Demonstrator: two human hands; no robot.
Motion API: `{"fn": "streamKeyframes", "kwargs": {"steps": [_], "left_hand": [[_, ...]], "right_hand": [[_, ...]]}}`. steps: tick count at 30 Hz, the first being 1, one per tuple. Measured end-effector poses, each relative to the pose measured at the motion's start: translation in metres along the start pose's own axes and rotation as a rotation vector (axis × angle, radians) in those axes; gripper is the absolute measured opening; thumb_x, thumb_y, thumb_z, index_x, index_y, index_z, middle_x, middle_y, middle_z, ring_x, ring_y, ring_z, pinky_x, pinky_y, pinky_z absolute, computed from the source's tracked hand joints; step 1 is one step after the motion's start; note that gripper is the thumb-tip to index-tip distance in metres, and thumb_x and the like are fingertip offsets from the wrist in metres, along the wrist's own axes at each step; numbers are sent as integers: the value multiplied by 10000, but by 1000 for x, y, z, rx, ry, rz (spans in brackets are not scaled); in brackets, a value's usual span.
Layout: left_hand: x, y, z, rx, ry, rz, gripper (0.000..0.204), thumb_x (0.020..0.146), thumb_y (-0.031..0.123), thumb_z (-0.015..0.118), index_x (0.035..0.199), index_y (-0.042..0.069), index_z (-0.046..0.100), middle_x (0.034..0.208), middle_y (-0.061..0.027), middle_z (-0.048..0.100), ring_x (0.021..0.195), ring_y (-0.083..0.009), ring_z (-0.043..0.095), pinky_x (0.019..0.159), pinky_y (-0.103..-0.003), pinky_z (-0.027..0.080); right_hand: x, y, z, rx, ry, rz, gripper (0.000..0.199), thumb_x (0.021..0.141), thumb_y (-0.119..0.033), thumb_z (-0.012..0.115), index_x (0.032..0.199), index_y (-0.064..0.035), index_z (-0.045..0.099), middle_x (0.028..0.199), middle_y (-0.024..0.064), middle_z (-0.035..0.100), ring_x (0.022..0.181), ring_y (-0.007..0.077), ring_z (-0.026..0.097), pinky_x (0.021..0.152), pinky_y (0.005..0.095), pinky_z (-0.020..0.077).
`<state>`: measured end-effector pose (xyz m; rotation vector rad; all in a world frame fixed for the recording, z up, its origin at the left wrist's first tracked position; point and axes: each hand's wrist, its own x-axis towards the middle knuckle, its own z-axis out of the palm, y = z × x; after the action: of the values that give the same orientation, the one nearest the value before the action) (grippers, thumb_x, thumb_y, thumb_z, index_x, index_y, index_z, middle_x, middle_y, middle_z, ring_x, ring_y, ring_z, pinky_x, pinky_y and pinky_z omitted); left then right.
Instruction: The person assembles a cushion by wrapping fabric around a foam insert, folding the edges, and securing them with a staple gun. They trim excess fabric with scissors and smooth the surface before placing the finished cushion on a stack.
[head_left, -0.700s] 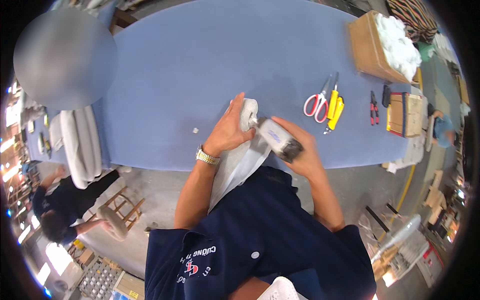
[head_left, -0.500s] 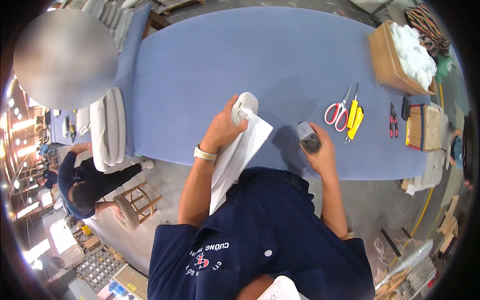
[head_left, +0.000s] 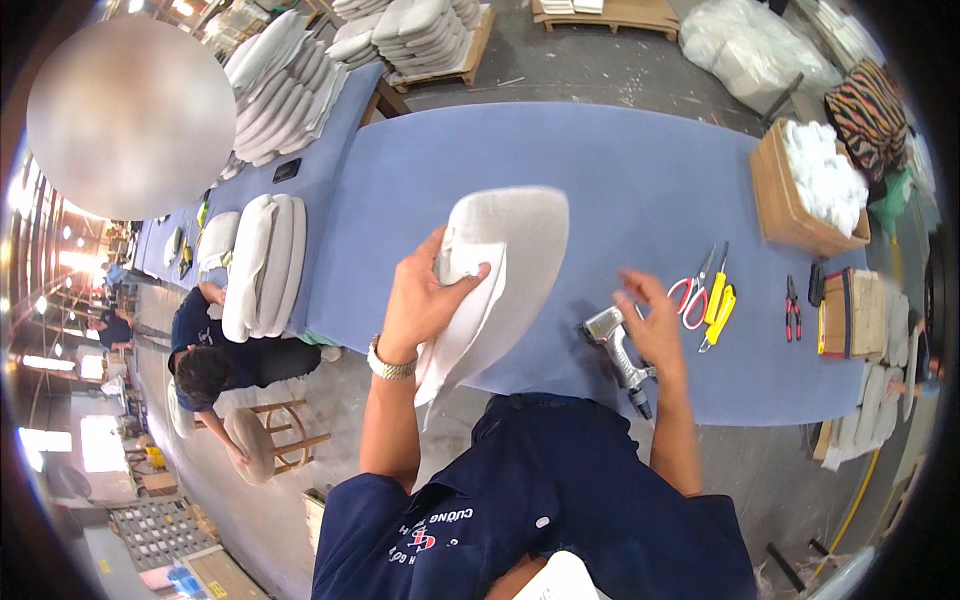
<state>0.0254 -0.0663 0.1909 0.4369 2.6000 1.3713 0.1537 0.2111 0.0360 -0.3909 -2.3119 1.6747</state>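
My left hand [head_left: 425,300] grips a light grey fabric-covered cushion [head_left: 530,235] by its left edge, holding it tilted up above the table's near side. The thumb presses on a loose white cloth flap [head_left: 465,305] that hangs down from it. To the right, a silver staple gun [head_left: 625,355] lies on the blue-covered table. My right hand [head_left: 650,320] is just above and beside the gun, with fingers apart and nothing in them. Red-handled scissors [head_left: 690,298] and yellow-handled tools [head_left: 718,315] lie right of that hand.
Farther right are red pliers [head_left: 792,308], a carton of white stuffing [head_left: 765,190] and a small brown box [head_left: 848,312]. Stacked grey cushions [head_left: 265,265] stand at the table's left end. A co-worker [head_left: 215,340] bends over a wooden stool [head_left: 265,440] at left.
My right hand has let go of the staple gun, which now lies on the table. The cushion has turned so its broad face shows. The view has shifted to take in more of the far floor.
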Motion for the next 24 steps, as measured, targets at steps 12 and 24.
{"fn": "streamKeyframes", "kwargs": {"steps": [12,24], "left_hand": [[-67,-2,73,-354,36,255,874,885,56,772,1601,-38,280,1517,-231,501,1382,-292,531,1103,-402,458],[-43,35,66,-243,267,374,593,928,265,770,1391,-52,578,1279,-259,689,1094,-350,721,919,-397,569]], "right_hand": [[107,-142,41,113,241,-709,432,1074,-291,448,1008,11,750,1047,183,721,952,339,676,866,409,513],[104,-139,48,153,282,-723,469,1080,-256,391,968,30,746,992,175,692,920,282,655,811,388,502]]}}
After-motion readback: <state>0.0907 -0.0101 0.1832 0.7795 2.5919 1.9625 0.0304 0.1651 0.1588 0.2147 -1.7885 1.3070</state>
